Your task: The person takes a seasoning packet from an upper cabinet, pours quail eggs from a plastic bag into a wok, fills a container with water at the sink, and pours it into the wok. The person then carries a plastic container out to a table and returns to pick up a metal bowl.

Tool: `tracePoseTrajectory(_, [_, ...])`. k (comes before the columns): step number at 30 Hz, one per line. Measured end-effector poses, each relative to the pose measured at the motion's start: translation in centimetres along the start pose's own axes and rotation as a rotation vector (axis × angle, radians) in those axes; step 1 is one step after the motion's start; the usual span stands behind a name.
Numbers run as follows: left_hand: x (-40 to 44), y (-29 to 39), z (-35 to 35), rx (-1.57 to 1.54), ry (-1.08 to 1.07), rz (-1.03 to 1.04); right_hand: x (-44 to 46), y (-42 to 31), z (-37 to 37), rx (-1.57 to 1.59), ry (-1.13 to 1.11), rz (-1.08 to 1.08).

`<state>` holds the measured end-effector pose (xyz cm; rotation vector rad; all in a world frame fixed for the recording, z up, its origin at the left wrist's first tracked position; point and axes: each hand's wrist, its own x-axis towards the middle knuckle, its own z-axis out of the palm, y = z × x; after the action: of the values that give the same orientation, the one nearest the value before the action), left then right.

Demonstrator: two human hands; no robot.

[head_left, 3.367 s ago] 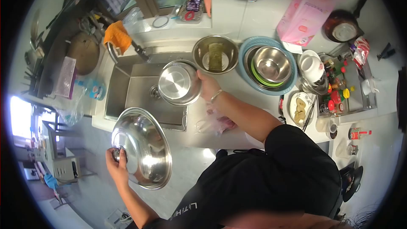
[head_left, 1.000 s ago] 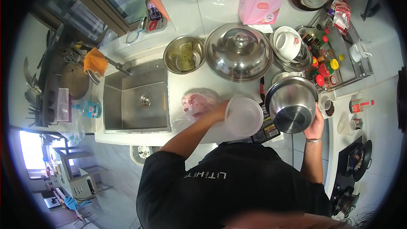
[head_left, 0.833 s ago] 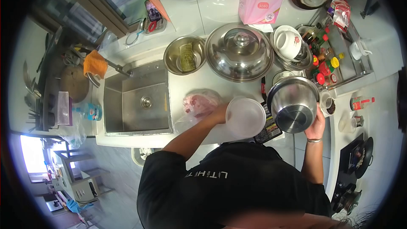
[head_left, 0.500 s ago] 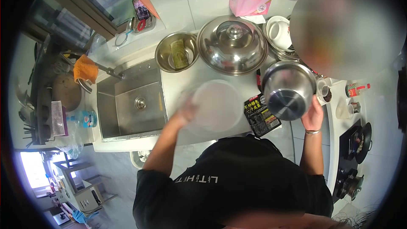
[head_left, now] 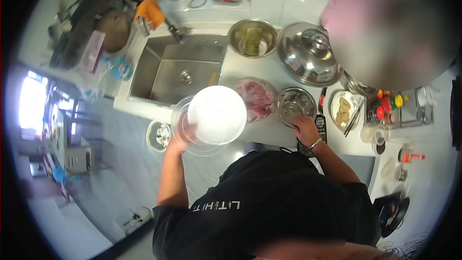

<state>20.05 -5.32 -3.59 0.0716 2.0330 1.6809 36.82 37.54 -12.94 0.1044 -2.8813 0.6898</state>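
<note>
My left hand [head_left: 186, 132] grips a round plastic container [head_left: 216, 115], white in the middle with a clear rim, raised in front of the sink edge. Part of that hand shows through the clear plastic. My right hand [head_left: 306, 131] holds the near rim of a steel bowl [head_left: 296, 106], now upright on the counter, its inside facing up. Between the two lies a piece of raw red meat [head_left: 256, 97], its near left edge close to the plastic container. A black printed packet [head_left: 319, 127] lies beside my right hand.
Behind stand a steel bowl with a green wrapped bundle [head_left: 252, 42] and a domed steel lid [head_left: 313, 53]. The sink [head_left: 163, 74] is at the left. Chopsticks [head_left: 354, 118] rest on a plate [head_left: 339, 115] at the right. A white tub [head_left: 159, 136] hangs below the counter edge.
The plastic container has been lifted toward the left, and the meat now shows on the counter. The steel bowl has turned upright and come down beside the meat. The view has shifted.
</note>
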Motion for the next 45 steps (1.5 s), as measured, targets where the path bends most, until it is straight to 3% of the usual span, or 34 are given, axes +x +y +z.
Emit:
tracePoseTrajectory(3, [-3.6,-0.8,0.6,-0.043,0.108,-0.055,-0.1,1.2,0.2,-0.028,-0.164,0.025])
tracePoseTrajectory(7, [-7.2,-2.3,1.9,-0.157,0.156,-0.138,-0.1,-0.9,-1.1,0.079,-0.05,-0.03])
tracePoseTrajectory(9, [-8.4,-2.7,2.3,-0.189,0.128,-0.168,2.1,-7.2,-4.4,0.227,0.052,-0.212])
tracePoseTrajectory(11, [-9.3,-4.3,3.3,-0.279,0.189,-0.17,4.1,-14.9,-6.2,0.486,-0.02,-0.457])
tracePoseTrajectory(13, [-9.4,-5.8,4.3,-0.383,0.204,-0.12,5.2,-21.6,-6.1,0.401,-0.229,-0.59])
tracePoseTrajectory(15, [-9.8,-7.3,4.1,-0.492,0.194,-0.039,5.6,-25.0,-2.1,0.376,-0.232,-0.676])
tracePoseTrajectory(19, [-12.9,-10.2,-0.6,-0.489,0.345,-0.181,9.0,-30.2,-1.1,0.487,-0.169,-0.879])
tracePoseTrajectory(21, [-16.2,-9.4,-4.6,-0.376,0.441,-0.31,12.2,-34.1,-5.0,0.925,-0.352,-0.542])
tracePoseTrajectory(23, [-19.3,-10.6,-9.4,-0.404,0.477,-0.329,16.4,-36.1,-8.4,0.943,-0.283,-0.605])
tracePoseTrajectory(24, [-21.1,-11.5,-12.2,-0.415,0.508,-0.337,18.0,-36.2,-7.8,1.228,-0.28,-0.423])
tracePoseTrajectory(25, [-22.8,-13.3,-15.1,-0.445,0.551,-0.338,20.8,-35.4,-5.9,1.459,-0.257,-0.501])
tracePoseTrajectory(26, [-24.5,-14.6,-18.1,-0.452,0.596,-0.336,25.8,-32.2,-1.8,1.703,-0.484,-0.554])
tracePoseTrajectory(27, [-26.6,-16.0,-21.0,-0.465,0.64,-0.346,28.7,-32.7,1.3,1.688,-0.273,-0.068])
tracePoseTrajectory(29, [-30.9,-17.8,-25.5,-0.48,0.692,-0.36,32.6,-31.3,10.0,0.171,-0.036,0.046])
tracePoseTrajectory(34, [-36.3,-19.9,-35.1,-0.5,0.736,-0.325,26.8,-49.1,19.6,1.702,-0.519,0.352])
tracePoseTrajectory(36, [-36.8,-20.2,-37.8,-0.568,0.726,-0.282,24.3,-56.8,26.1,1.763,-0.874,0.369])
tracePoseTrajectory(37, [-36.9,-20.4,-39.2,-0.596,0.724,-0.252,23.2,-60.9,28.7,1.629,-1.042,0.21])
tracePoseTrajectory(39, [-37.5,-20.4,-42.2,-0.651,0.717,-0.203,21.4,-67.6,34.3,1.542,-1.254,0.37])
tracePoseTrajectory(42, [-38.5,-22.9,-46.7,-0.672,0.83,-0.079,20.2,-76.5,39.5,1.369,-1.227,0.309])
tracePoseTrajectory(45, [-39.5,-26.4,-52.1,-0.734,0.812,-0.049,21.7,-83.1,44.0,1.305,-1.286,0.296])
